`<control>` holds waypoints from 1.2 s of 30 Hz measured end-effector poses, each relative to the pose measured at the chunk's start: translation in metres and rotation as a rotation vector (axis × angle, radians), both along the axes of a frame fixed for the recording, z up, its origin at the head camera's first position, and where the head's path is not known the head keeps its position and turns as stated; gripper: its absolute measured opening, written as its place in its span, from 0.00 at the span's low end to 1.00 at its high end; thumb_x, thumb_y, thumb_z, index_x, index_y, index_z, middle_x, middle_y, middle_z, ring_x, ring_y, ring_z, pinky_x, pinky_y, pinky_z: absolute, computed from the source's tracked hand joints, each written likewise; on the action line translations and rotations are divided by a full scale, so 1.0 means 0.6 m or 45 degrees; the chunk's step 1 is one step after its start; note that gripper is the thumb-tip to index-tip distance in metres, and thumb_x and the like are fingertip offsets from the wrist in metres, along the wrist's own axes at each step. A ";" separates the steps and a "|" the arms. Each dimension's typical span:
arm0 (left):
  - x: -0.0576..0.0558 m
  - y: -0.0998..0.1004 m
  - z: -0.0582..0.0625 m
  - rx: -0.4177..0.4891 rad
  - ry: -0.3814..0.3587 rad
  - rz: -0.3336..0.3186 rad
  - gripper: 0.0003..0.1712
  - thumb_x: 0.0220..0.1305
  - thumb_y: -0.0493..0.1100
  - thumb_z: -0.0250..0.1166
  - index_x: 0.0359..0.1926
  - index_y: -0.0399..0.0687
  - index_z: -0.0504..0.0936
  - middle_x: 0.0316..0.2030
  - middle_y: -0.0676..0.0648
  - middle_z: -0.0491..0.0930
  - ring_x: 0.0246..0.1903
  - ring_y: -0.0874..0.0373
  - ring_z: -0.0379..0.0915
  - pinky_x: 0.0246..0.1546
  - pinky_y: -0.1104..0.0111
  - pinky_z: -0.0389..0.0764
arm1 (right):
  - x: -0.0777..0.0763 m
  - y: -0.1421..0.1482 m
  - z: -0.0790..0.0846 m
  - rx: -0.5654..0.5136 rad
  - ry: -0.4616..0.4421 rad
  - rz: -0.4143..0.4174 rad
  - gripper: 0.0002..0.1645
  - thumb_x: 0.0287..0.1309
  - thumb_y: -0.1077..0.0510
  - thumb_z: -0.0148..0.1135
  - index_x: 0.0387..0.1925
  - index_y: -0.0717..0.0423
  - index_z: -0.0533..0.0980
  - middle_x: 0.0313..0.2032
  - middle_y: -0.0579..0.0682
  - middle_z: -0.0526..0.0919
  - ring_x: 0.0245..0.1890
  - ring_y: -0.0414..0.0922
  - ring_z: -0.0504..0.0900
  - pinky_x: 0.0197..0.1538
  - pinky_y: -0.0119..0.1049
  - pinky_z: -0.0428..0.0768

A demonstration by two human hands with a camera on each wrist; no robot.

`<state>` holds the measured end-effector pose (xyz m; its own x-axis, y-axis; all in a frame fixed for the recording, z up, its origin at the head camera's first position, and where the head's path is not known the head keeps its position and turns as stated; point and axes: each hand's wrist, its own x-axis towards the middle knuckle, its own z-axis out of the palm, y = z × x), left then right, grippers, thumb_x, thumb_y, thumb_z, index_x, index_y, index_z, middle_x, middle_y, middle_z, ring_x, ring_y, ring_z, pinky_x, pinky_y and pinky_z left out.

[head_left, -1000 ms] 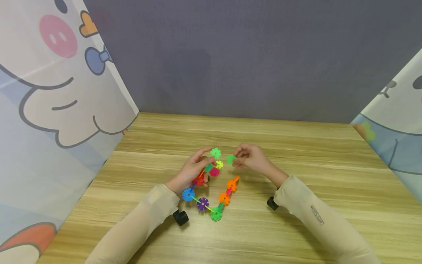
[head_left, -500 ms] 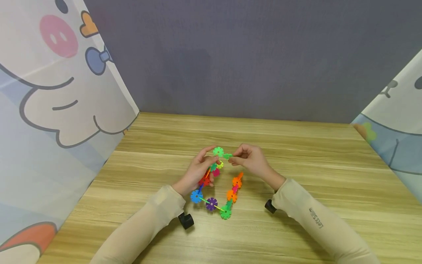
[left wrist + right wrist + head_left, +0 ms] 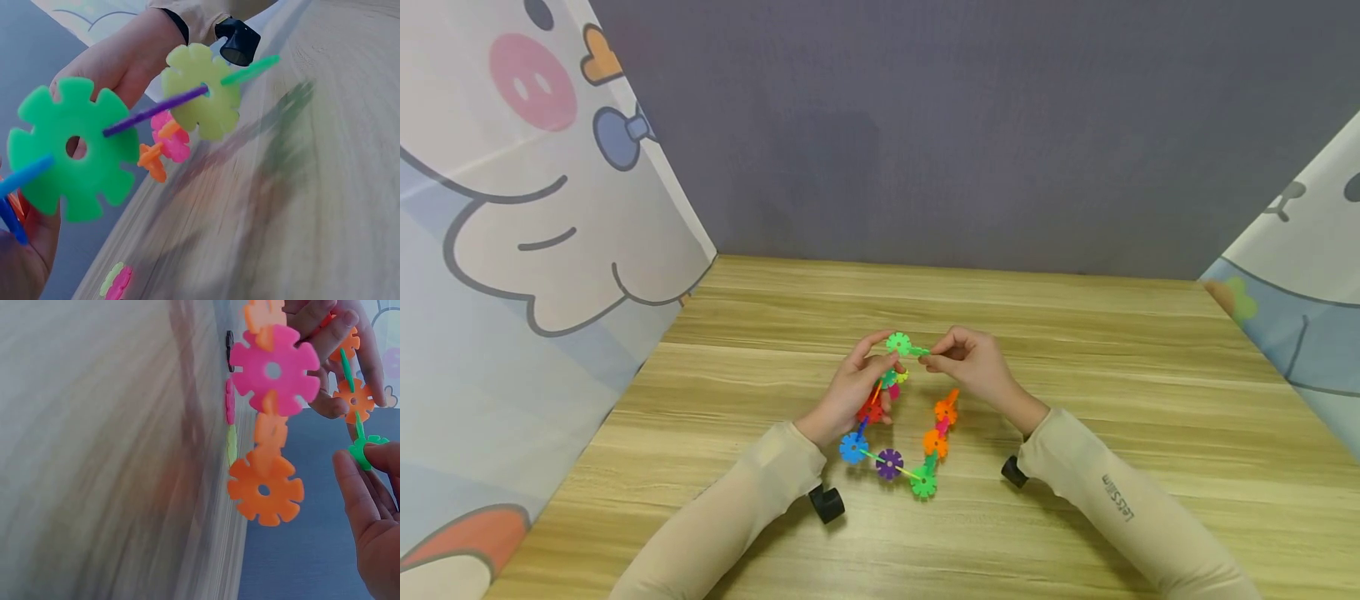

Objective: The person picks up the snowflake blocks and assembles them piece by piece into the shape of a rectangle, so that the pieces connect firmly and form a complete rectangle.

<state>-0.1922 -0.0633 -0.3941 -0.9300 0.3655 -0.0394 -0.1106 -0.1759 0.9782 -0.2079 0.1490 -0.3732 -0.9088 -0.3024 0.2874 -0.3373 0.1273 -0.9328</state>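
Observation:
A chain of flower-shaped plastic snowflake discs [image 3: 890, 464] hangs in a loop below my left hand [image 3: 848, 392], in red, blue, purple, green, orange and pink. My left thumb and fingers pinch the chain near its upper end, beside a light green disc [image 3: 898, 343]. My right hand [image 3: 976, 363] pinches a green disc [image 3: 369, 450] between thumb and forefinger. This disc meets the edge of the chain's end piece; how deep the slots sit is unclear. The chain's other end, with orange discs [image 3: 265, 490], hangs free below the right hand.
On the wooden table [image 3: 1075, 350], a yellow disc [image 3: 902, 376] and a pink disc [image 3: 119, 284] lie behind the chain. A small dark item [image 3: 229, 350] lies near them. A grey panel [image 3: 925, 133] stands at the back, with printed cartoon sheets [image 3: 550, 208] at both sides.
The right hand has brought its green disc left against the chain's end disc. The left hand and the hanging chain have shifted a little to the right.

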 end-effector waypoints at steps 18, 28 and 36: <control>0.004 0.009 -0.003 0.043 -0.061 -0.054 0.31 0.78 0.46 0.51 0.77 0.60 0.55 0.44 0.46 0.73 0.13 0.64 0.71 0.14 0.68 0.81 | 0.003 -0.004 -0.005 0.072 0.067 -0.050 0.04 0.54 0.73 0.70 0.31 0.70 0.80 0.32 0.62 0.85 0.30 0.48 0.87 0.37 0.36 0.87; 0.006 0.014 -0.002 0.006 -0.070 -0.123 0.31 0.80 0.47 0.48 0.78 0.58 0.52 0.43 0.45 0.70 0.13 0.64 0.70 0.13 0.68 0.80 | 0.000 0.002 -0.002 0.203 0.090 -0.049 0.03 0.54 0.70 0.71 0.29 0.69 0.83 0.29 0.58 0.86 0.29 0.50 0.87 0.36 0.34 0.86; 0.002 0.009 0.000 -0.006 -0.075 -0.152 0.31 0.80 0.45 0.46 0.78 0.54 0.50 0.45 0.43 0.70 0.13 0.63 0.72 0.14 0.67 0.81 | -0.005 0.003 0.002 0.199 0.032 -0.015 0.01 0.56 0.72 0.69 0.32 0.68 0.82 0.31 0.59 0.86 0.31 0.51 0.87 0.38 0.37 0.87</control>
<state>-0.1908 -0.0580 -0.3941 -0.8759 0.4732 -0.0945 -0.1877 -0.1537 0.9701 -0.2109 0.1505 -0.3718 -0.9056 -0.3348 0.2603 -0.3579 0.2742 -0.8926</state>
